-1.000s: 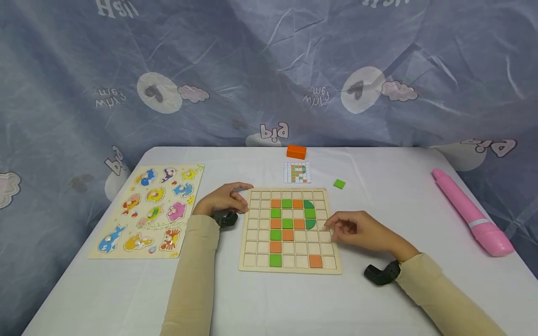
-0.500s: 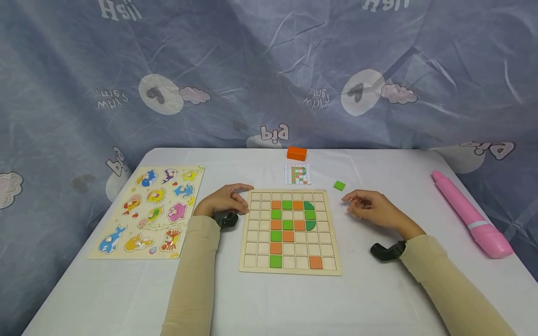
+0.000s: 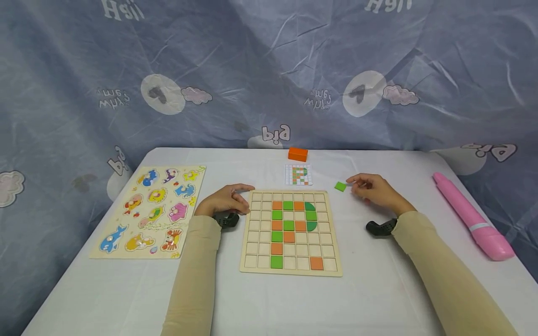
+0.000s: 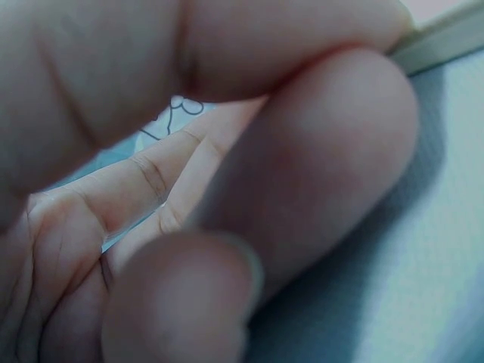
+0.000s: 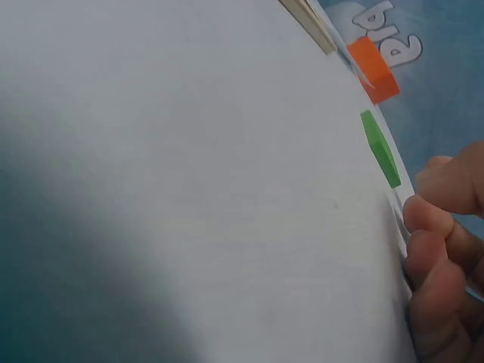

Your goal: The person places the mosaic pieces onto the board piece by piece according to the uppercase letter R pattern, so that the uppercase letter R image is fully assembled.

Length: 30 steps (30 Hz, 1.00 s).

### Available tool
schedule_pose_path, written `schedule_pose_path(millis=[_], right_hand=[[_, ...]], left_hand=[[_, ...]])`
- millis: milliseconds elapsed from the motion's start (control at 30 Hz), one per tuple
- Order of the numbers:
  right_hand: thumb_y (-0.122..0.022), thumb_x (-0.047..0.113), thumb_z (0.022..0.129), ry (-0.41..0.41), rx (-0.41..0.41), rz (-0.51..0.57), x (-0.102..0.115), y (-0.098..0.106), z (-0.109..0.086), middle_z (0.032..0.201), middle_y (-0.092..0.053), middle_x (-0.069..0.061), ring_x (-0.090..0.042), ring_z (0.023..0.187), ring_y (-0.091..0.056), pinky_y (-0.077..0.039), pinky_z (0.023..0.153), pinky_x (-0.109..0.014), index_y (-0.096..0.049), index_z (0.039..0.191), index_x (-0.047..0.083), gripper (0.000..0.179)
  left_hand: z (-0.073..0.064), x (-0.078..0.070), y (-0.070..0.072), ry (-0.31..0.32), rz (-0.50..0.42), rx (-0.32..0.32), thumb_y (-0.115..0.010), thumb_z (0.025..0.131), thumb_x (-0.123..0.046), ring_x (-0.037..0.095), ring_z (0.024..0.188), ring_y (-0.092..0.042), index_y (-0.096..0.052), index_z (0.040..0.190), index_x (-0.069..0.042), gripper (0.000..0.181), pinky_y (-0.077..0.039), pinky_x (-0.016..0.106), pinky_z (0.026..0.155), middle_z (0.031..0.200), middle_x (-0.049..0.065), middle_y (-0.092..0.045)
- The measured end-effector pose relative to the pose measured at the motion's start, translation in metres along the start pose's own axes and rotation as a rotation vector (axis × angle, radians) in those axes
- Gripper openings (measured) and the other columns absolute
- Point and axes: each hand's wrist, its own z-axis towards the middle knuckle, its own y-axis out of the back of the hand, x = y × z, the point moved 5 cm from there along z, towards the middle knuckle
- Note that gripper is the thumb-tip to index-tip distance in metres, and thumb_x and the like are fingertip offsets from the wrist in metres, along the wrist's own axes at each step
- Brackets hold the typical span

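A wooden grid board (image 3: 332, 273) lies on the table, with orange, green and dark green rounded tiles set in its squares. My left hand (image 3: 224, 199) touches the board's upper left edge, index finger stretched toward the corner. Close up in the left wrist view, the left fingers (image 4: 340, 144) lie against the board's edge. One loose green square tile (image 3: 340, 186) lies beyond the board's upper right corner. Just to its right is my right hand (image 3: 376, 190), fingers loosely bent and holding nothing. In the right wrist view a small gap separates the right fingertips (image 5: 435, 181) from the green tile (image 5: 380, 149).
A small printed pattern card (image 3: 298, 175) lies behind the board, with an orange block (image 3: 298, 154) beyond it. A sea-animal puzzle board (image 3: 96, 249) is at the left. At the right lies a pink stick-shaped object (image 3: 466, 210). A printed cloth (image 3: 252, 70) hangs behind the table.
My right hand has left the board's right edge and moved away and to the right, up beside the loose green tile. The left hand has stayed at the board's edge.
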Motion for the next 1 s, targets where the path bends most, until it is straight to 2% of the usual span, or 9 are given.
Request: schedule_pose_path(millis=[133, 333, 600, 800, 1000], right_hand=[[-0.066, 0.007, 0.107, -0.022, 0.044, 0.001, -0.002, 0.003, 0.009, 0.112, -0.065, -0.019, -0.013, 0.07, -0.055, -0.052, 0.058, -0.029, -0.064, 0.142, -0.005, 0.037], [-0.067, 0.003, 0.105, -0.018, 0.097, 0.001, -0.001, 0.004, 0.018, 0.098, -0.063, -0.012, -0.013, 0.062, -0.051, -0.048, 0.053, -0.028, -0.062, 0.143, -0.007, 0.04], [-0.062, 0.001, 0.106, 0.007, 0.173, -0.109, 0.006, 0.001, 0.027, 0.096, -0.057, -0.01, -0.017, 0.06, -0.048, -0.046, 0.054, -0.03, -0.061, 0.148, 0.001, 0.042], [-0.061, 0.003, 0.107, -0.007, 0.197, -0.195, 0.008, -0.002, 0.03, 0.092, -0.054, -0.009, -0.019, 0.055, -0.048, -0.046, 0.054, -0.031, -0.063, 0.149, 0.007, 0.043], [-0.061, 0.003, 0.107, 0.007, 0.191, -0.226, 0.01, -0.003, 0.029, 0.085, -0.054, -0.007, -0.018, 0.054, -0.048, -0.046, 0.054, -0.031, -0.067, 0.144, 0.005, 0.038]], left_hand=[[0.0, -0.001, -0.001, 0.007, 0.005, -0.001, -0.079, 0.085, 0.011, 0.011, 0.071, -0.073, -0.047, 0.16, 0.004, 0.082, -0.06, 0.024, 0.069, 0.08, -0.003, -0.075], [0.0, -0.001, 0.0, 0.006, 0.011, -0.002, -0.079, 0.085, 0.011, 0.01, 0.071, -0.072, -0.047, 0.16, 0.004, 0.082, -0.06, 0.023, 0.069, 0.081, -0.003, -0.075], [0.0, 0.0, 0.001, 0.005, 0.007, 0.008, -0.08, 0.086, 0.009, 0.011, 0.072, -0.073, -0.046, 0.16, 0.003, 0.082, -0.06, 0.024, 0.07, 0.081, -0.002, -0.075], [0.0, -0.001, 0.001, 0.005, -0.002, 0.02, -0.079, 0.088, 0.01, 0.011, 0.074, -0.073, -0.045, 0.161, 0.004, 0.08, -0.06, 0.025, 0.072, 0.081, -0.003, -0.075], [0.0, -0.001, 0.001, 0.004, 0.012, 0.019, -0.079, 0.088, 0.01, 0.011, 0.074, -0.073, -0.045, 0.161, 0.003, 0.08, -0.06, 0.025, 0.071, 0.081, -0.004, -0.074]])
